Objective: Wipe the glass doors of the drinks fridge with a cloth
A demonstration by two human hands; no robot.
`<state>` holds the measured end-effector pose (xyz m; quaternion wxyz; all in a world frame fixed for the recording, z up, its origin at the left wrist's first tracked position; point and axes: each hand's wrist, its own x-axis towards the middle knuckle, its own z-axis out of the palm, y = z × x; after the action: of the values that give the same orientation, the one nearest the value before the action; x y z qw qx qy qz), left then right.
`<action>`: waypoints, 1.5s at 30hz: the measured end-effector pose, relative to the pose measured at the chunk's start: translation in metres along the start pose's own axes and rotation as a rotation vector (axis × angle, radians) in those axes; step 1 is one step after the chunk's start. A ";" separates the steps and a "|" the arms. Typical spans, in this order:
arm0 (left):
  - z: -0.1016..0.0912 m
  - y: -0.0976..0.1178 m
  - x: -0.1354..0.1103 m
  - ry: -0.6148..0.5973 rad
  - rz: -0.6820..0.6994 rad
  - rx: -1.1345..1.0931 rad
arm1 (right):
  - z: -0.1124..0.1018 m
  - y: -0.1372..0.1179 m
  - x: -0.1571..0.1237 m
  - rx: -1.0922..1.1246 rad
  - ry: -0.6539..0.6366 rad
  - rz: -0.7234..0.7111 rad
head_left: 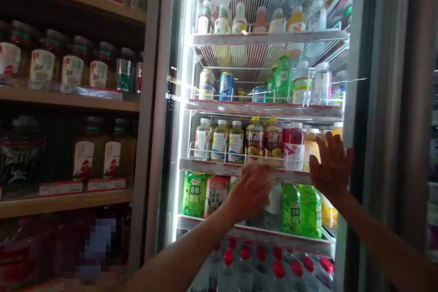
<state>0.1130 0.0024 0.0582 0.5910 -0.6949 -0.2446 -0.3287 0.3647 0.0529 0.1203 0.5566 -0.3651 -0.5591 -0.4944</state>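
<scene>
My left hand point(251, 189) reaches up in front of the lit drinks cooler, level with its lower shelves. Motion smears its fingers, and a pale blur shows at their tips; whether that is a held thing I cannot make out. Behind it stand iced tea bottles point(255, 139) with dark labels and large green bottles point(296, 210). My right hand point(331, 164) is raised near the cooler's right side, fingers spread and palm forward, seemingly against the glass. A bottle of red drink point(294, 146) stands to its left, and orange drinks are partly hidden behind it.
Wooden shelves point(68, 96) with rows of bottles stand at the left, beside the cooler's grey frame point(153, 100). Inside the cooler, wire shelves point(273, 36) hold more bottles and cans point(226, 86). Bottles with red caps point(278, 268) fill the bottom. Faint reflections suggest glass.
</scene>
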 end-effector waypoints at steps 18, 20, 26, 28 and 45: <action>-0.014 0.006 -0.065 -0.124 0.137 -0.071 | -0.003 -0.023 -0.025 0.006 -0.025 -0.006; -0.022 -0.016 -0.076 -0.122 0.099 -0.057 | -0.003 -0.023 -0.027 0.017 -0.023 -0.008; -0.042 -0.100 -0.095 0.216 -0.592 0.144 | -0.006 -0.028 -0.023 0.011 -0.046 0.026; -0.031 -0.083 -0.085 0.215 -0.556 0.093 | -0.008 -0.030 -0.021 0.001 -0.075 0.044; -0.006 -0.045 0.011 0.187 -0.292 -0.051 | -0.006 -0.028 -0.024 0.013 -0.036 0.024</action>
<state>0.0862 0.0038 0.0968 0.5395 -0.6330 -0.2784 -0.4803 0.3424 0.0436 0.0923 0.5548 -0.3769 -0.5678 -0.4773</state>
